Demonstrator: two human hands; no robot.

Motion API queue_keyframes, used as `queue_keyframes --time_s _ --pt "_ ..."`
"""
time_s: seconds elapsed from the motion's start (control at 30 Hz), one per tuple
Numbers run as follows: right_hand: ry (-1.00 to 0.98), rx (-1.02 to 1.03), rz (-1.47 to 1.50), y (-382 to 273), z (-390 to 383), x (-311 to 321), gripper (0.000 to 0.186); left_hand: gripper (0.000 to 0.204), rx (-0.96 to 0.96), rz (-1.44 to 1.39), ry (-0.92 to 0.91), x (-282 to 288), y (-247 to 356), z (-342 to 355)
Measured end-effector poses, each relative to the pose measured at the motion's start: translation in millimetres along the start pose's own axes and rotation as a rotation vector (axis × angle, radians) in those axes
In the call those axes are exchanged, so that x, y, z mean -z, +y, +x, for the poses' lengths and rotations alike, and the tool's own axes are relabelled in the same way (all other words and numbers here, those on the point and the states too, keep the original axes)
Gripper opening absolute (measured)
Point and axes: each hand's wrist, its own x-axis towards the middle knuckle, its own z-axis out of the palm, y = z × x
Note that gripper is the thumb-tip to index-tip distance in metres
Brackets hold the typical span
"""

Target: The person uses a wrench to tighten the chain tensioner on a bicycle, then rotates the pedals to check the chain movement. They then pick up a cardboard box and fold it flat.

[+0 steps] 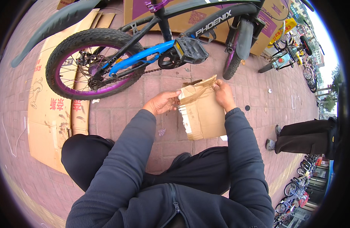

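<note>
A small folded piece of brown cardboard [201,116], creased, with a torn top edge and a white strip down one side, is upright between my hands. My left hand [163,102] grips its upper left edge with bent fingers. My right hand [223,93] pinches its top right corner. Just beyond stands a black bicycle with a blue lower tube [148,54], a black pedal [191,51] and purple-rimmed wheels, its rear wheel [59,64] to the left and its front wheel to the right.
Large flattened cartons [46,129] lie at left on the brick paving [258,98], with more cardboard [264,41] behind the bicycle. A person's legs in dark trousers [300,138] are close at right. Several parked bicycles [290,188] line the far right.
</note>
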Motion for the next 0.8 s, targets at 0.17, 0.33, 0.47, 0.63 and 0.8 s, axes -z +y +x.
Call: queue_keyframes --time_s 0.17,0.33,0.47,0.63,0.8 --pt "0.198 -0.197 0.386 27.5 10.5 -20.1 0.024 0.053 -0.011 0.045 0.005 -25.0 -19.4 2.0" --pt "0.197 -0.318 0.139 39.9 8.4 -27.6 0.029 0.046 -0.059 -0.161 0.016 -34.9 -26.6 4.9" --pt "-0.195 -0.409 0.513 6.8 -13.3 -10.3 0.04 0.043 -0.111 -0.145 0.127 -29.5 -21.8 12.2" --pt "-0.546 -0.505 0.271 -27.0 -27.1 6.8 0.053 0.04 -0.132 -0.168 0.334 -35.9 -33.1 27.4" --pt "-0.272 -0.338 -0.187 -3.6 -18.8 -24.4 0.052 0.037 -0.156 -0.174 0.414 -46.7 -49.1 45.8"
